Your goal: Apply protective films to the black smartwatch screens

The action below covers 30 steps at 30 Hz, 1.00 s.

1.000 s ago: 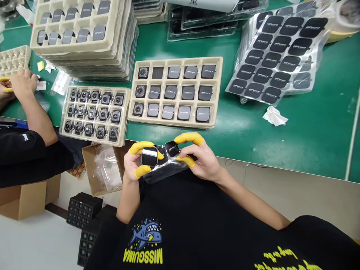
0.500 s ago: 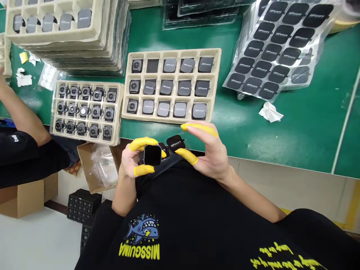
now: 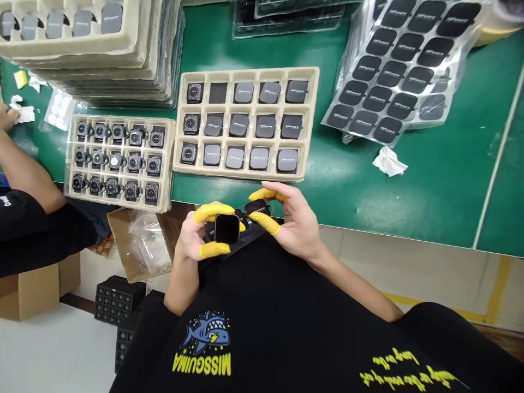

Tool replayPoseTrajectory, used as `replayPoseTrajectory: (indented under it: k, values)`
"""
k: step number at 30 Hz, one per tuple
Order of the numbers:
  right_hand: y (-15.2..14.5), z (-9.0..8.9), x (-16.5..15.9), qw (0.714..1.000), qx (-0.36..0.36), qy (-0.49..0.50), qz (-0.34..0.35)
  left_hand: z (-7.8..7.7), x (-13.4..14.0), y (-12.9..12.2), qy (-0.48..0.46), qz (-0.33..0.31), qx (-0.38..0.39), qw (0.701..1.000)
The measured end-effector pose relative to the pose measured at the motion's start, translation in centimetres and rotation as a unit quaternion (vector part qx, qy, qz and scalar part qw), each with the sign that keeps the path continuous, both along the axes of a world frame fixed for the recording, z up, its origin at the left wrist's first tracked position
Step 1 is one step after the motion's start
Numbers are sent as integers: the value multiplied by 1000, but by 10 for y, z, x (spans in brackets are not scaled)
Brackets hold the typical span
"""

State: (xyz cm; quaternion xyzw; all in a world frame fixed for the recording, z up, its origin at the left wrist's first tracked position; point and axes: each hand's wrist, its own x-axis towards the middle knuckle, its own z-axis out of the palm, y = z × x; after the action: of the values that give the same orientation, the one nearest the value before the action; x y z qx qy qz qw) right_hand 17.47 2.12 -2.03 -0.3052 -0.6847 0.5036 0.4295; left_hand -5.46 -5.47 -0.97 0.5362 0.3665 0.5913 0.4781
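My left hand, with yellow finger cots, grips a smartwatch by its edges, its dark square screen facing me. Behind the watch, the same hand keeps a dark sheet of black square film labels. At the sheet's right end is a black HiFuture film label. My right hand, also in yellow finger cots, has thumb and forefinger closed on that label. Just beyond my hands lies a beige tray with watches, some covered by HiFuture labels; one compartment in its back row shows only a dark bottom.
Left of it sits a second tray of watches under clear plastic. Stacked trays rise at back left. Label sheets and crumpled tissue lie on the right. A co-worker's arm reaches in from the left. Below stands a cardboard box.
My right thumb and forefinger have come together from a wide spread onto the black film label. My left hand still holds the watch. The whole view has shifted slightly.
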Motion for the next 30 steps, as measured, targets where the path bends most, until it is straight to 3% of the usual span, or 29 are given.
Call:
replayPoseTrajectory:
  k: [10,21,30]
  values:
    - [-1,2,-2,987,146,-15,-64,0,-2,-10,4,14,11,1000]
    - [-14,1,-3,998,-32,-37,-40,-2,-3,-12,18,-3,18,1000]
    - [-17,11,-4,997,-60,-35,-27,1,-3,-21,-2,6,-18,1000]
